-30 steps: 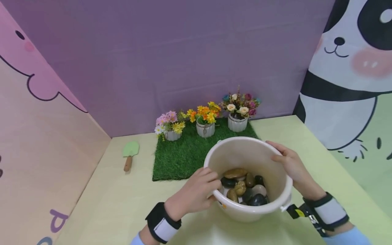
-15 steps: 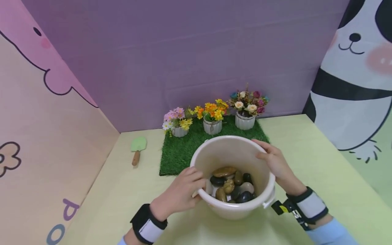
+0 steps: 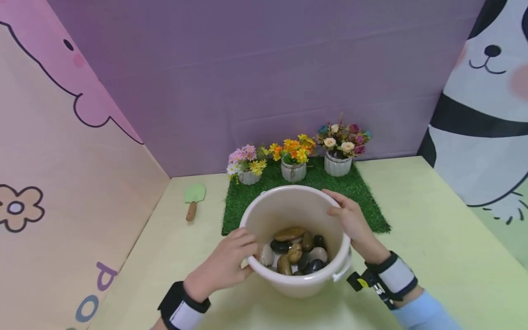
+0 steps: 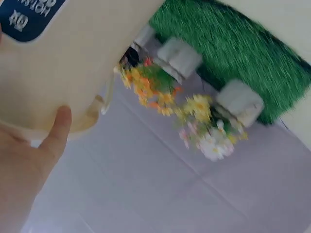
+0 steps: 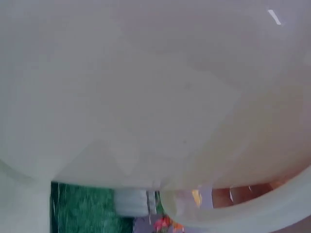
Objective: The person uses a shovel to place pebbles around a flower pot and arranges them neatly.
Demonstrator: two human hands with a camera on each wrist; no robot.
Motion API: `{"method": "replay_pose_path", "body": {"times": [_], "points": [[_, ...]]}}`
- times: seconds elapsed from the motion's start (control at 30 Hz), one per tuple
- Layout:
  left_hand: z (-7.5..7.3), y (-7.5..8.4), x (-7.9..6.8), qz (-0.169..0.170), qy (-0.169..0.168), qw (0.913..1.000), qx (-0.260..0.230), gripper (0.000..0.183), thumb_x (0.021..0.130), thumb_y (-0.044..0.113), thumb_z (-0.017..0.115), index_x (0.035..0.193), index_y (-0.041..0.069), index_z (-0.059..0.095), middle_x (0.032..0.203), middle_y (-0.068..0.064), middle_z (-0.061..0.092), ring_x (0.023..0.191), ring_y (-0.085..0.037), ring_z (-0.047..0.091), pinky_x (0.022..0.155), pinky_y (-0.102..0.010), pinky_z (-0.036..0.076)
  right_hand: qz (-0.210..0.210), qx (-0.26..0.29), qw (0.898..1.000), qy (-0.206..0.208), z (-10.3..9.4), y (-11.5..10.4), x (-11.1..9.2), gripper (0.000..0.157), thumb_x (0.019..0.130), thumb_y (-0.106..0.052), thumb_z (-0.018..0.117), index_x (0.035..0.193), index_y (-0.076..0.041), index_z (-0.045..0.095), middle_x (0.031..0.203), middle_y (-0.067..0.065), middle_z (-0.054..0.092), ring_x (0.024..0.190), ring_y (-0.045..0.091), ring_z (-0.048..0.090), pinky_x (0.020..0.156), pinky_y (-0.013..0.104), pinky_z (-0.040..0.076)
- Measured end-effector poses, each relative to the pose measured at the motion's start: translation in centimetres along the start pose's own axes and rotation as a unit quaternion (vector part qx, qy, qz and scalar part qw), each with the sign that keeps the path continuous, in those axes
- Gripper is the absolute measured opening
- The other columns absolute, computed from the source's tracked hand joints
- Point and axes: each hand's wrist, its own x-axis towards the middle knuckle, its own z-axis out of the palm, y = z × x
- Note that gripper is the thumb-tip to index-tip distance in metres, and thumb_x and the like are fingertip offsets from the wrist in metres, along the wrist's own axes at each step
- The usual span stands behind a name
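Note:
A white bucket (image 3: 264, 211) is tilted so that its mouth faces me in the head view. Smooth stones (image 3: 294, 253) in brown, black and pale tones lie at its bottom. My left hand (image 3: 224, 261) grips the near left rim, its fingers hooked inside. On the far right rim, my right hand (image 3: 356, 224) pinches the wall with the thumb inside and the other fingers outside. The left wrist view shows the bucket's outer wall (image 4: 73, 63) with a dark blue label (image 4: 29, 17). Close up, the bucket's side (image 5: 146, 97) fills most of the right wrist view.
Behind the bucket lies a green turf mat (image 3: 371, 206). Along its back edge stand a pink-and-white flower pot (image 3: 249, 165), an orange-yellow one (image 3: 293, 158) and a mixed rose one (image 3: 339, 149). A green-bladed trowel (image 3: 194, 199) lies on the left. A purple backdrop (image 3: 255, 78) closes off the rear.
The bucket and both hands have shifted left relative to the mat and flower pots, uncovering more of the mat's right side. Both hands keep their hold. The whole view has turned slightly left.

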Motion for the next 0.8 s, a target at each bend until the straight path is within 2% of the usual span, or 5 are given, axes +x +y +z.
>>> {"method": "replay_pose_path", "body": {"times": [0.17, 0.33, 0.57, 0.8], "points": [[-1.2, -0.9, -2.0, -0.045, -0.009, 0.9989, -0.012, 0.031, 0.052, -0.001, 0.07, 0.068, 0.019, 0.053, 0.075, 0.01, 0.052, 0.08, -0.009, 0.046, 0.078, -0.027, 0.043, 0.007, 0.032, 0.999, 0.01, 3.0, -0.1, 0.6, 0.059, 0.08, 0.005, 0.041, 0.138, -0.001, 0.036, 0.14, 0.019, 0.04, 0.122, 0.031, 0.045, 0.098, 0.041, 0.039], [-1.9, -2.0, -3.7, -0.065, 0.014, 0.9977, -0.012, 0.035, 0.044, -0.009, 0.06, 0.065, 0.018, 0.052, 0.07, 0.011, 0.05, 0.076, -0.008, 0.045, 0.071, -0.025, 0.041, -0.002, 0.042, 0.999, 0.013, 5.7, 0.0, 1.3, 0.058, 0.079, 0.007, 0.042, 0.137, -0.001, 0.039, 0.14, 0.018, 0.04, 0.125, 0.033, 0.042, 0.102, 0.045, 0.035], [-2.9, -3.2, -5.7, -0.08, 0.067, 0.9945, -0.005, 0.039, 0.041, -0.014, 0.059, 0.061, 0.018, 0.049, 0.067, 0.012, 0.048, 0.073, -0.007, 0.043, 0.065, -0.018, 0.037, -0.017, 0.053, 0.998, -0.006, 8.9, -0.1, 1.9, 0.058, 0.079, 0.007, 0.042, 0.136, -0.003, 0.039, 0.14, 0.017, 0.04, 0.127, 0.033, 0.04, 0.103, 0.049, 0.033], [-3.9, -4.1, -7.7, -0.099, 0.085, 0.9915, 0.002, 0.039, 0.043, -0.014, 0.062, 0.059, 0.018, 0.047, 0.067, 0.013, 0.046, 0.074, -0.007, 0.042, 0.063, -0.016, 0.037, -0.029, 0.055, 0.998, 0.001, 11.8, -0.1, 2.1, 0.058, 0.079, 0.006, 0.041, 0.136, -0.004, 0.041, 0.139, 0.015, 0.042, 0.126, 0.032, 0.042, 0.103, 0.048, 0.034]]}}
